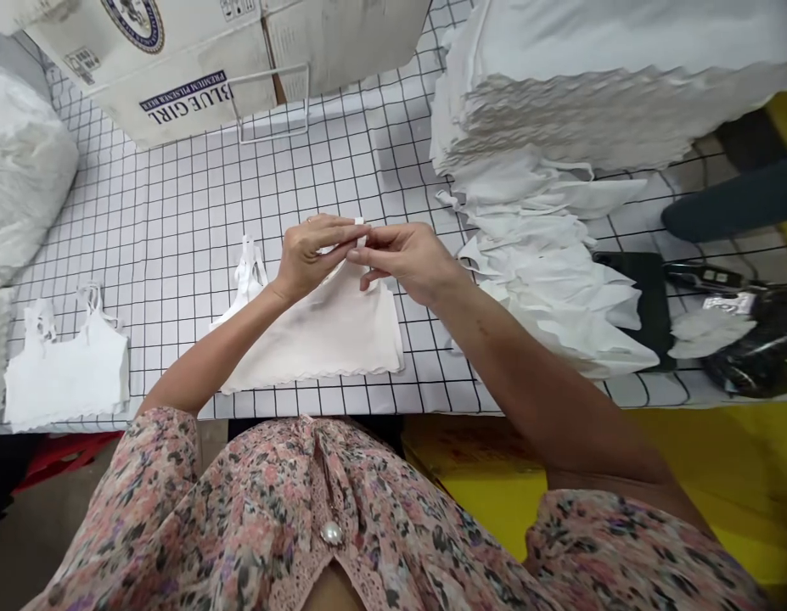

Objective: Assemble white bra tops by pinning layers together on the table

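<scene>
Top (pixel 323 339) below fingers; we are pinching its strap (pixel 360 224), left hand (pixel 310 259) and right hand (pixel 409 263) both closed on it; strap-adjusting step, seemingly; next calling for steady grip.

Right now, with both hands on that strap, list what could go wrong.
1. The left hand and right hand both pinch the thin strap; pulling apart could stretch or tear it.
2. The loose pile of white tops slumps toward the table edge beside the right forearm; a nudge might spill it.
3. The separate top at far left lies at the edge and could slide off.
</scene>
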Motion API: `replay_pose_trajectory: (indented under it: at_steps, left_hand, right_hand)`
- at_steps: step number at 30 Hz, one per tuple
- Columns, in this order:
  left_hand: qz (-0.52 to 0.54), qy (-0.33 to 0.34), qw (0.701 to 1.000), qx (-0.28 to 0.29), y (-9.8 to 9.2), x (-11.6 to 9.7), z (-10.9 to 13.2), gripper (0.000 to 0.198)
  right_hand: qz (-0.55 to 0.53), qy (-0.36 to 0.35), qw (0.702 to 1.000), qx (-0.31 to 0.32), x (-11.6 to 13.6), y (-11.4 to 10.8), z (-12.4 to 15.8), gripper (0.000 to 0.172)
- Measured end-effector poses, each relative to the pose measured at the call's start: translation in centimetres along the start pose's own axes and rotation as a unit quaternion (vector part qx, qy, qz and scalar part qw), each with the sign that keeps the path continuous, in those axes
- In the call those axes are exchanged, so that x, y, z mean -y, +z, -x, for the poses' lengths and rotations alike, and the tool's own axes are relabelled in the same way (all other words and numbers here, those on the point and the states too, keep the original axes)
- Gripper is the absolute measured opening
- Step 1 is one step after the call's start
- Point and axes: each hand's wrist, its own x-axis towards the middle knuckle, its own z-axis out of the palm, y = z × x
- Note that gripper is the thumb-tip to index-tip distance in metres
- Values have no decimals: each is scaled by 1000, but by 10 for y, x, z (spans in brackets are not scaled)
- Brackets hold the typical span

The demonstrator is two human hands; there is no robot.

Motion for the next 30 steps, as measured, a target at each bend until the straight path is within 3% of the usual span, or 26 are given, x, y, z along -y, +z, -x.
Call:
replay_pose_trajectory:
  at_steps: [4,8,12,15,17,20,23,25,27,30]
  left_hand:
    - [25,-43,999,-4,-2,-1,1,18]
    - [114,-117,986,-30,2,-10,3,17]
    - [250,-256,933,-24,7,-27,9,25]
    - [300,-314,901,3,8,-30,11,32]
    - [302,-332,893,20,6,-24,11,35]
    - [235,-346,908,19,-1,-18,14,36]
    - [171,-374,911,-3,-11,-33,23,31]
    - [207,-425,881,34,-15,-55,31,29]
    - [274,-483,828,83,-15,-78,40,34]
    - [329,-538,773,73,-8,-101,52,34]
  right_hand:
    - [33,32,998,51,1,-3,15,52]
    - [104,34,990,92,-1,-6,39,54]
    - [132,42,987,79,-12,-2,59,57]
    - [122,66,986,95,-20,1,69,55]
    - [101,93,985,102,-23,0,72,53]
    - [32,130,989,65,-24,-4,70,51]
    - [-47,143,989,13,-21,-8,63,51]
    - [-73,146,987,0,-19,-8,58,50]
    - [-82,145,986,-1,-16,-6,53,50]
    - [-77,142,987,-4,-15,-4,50,54]
